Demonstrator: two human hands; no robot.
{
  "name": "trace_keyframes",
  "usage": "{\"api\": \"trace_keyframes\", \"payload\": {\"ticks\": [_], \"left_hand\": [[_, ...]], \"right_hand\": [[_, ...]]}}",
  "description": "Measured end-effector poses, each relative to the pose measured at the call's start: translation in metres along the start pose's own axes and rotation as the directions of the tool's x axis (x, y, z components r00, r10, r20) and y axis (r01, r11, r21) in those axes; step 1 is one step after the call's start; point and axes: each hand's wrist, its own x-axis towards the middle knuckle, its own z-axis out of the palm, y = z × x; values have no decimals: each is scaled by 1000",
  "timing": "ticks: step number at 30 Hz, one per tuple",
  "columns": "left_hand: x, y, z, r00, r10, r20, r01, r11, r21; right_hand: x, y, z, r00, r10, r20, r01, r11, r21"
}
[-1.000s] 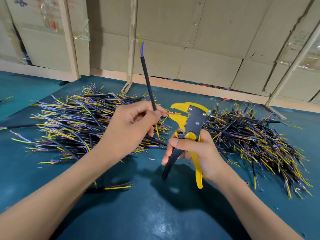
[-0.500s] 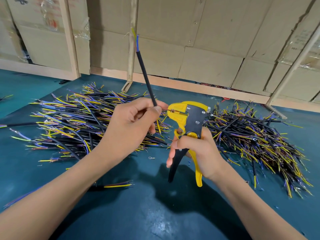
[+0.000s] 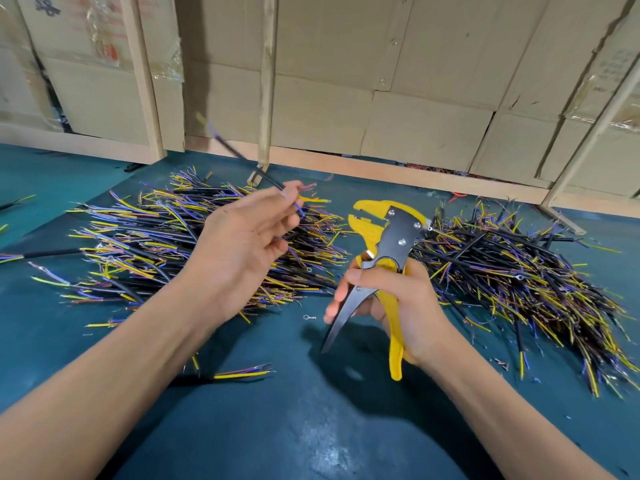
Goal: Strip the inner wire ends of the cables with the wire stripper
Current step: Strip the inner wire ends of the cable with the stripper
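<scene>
My left hand (image 3: 242, 244) pinches a black cable (image 3: 252, 168) at its fingertips, above the left pile. The cable is blurred and leans up to the left, its yellow and blue inner wires showing past my fingers on the right. My right hand (image 3: 398, 303) grips the yellow and black wire stripper (image 3: 384, 254) by its handles, jaws pointing up and left. The stripper's jaws stand a little to the right of the cable's near end, not touching it.
A large pile of black cables with yellow and blue wire ends (image 3: 156, 244) lies left, a second pile (image 3: 519, 282) right, on the teal table (image 3: 311, 427). A loose cable (image 3: 242, 374) lies near my left forearm. Cardboard boxes (image 3: 381, 81) and wooden posts line the back edge.
The cable has tipped from nearly upright to leaning far left, and my left hand has opened out and moved away from the stripper's jaws. The stripper has stayed nearly where it was.
</scene>
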Motion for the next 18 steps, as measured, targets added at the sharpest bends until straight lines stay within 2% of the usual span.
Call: {"api": "trace_keyframes", "payload": {"ticks": [3, 5, 13, 18], "left_hand": [[0, -1, 0, 999, -53, 10, 54, 995, -81], [-2, -4, 4, 999, -33, 23, 34, 998, -47], [-7, -17, 12, 968, 246, -48, -242, 967, 85], [-9, -26, 15, 949, 314, -23, -311, 946, 95]], "right_hand": [[-2, -3, 3, 1000, -22, -6, 21, 998, -50], [-4, -5, 5, 999, -39, -3, 39, 996, -82], [-9, -8, 11, 997, -71, -10, 70, 993, -99], [-8, -9, 12, 997, -70, -15, 68, 992, -108]]}}
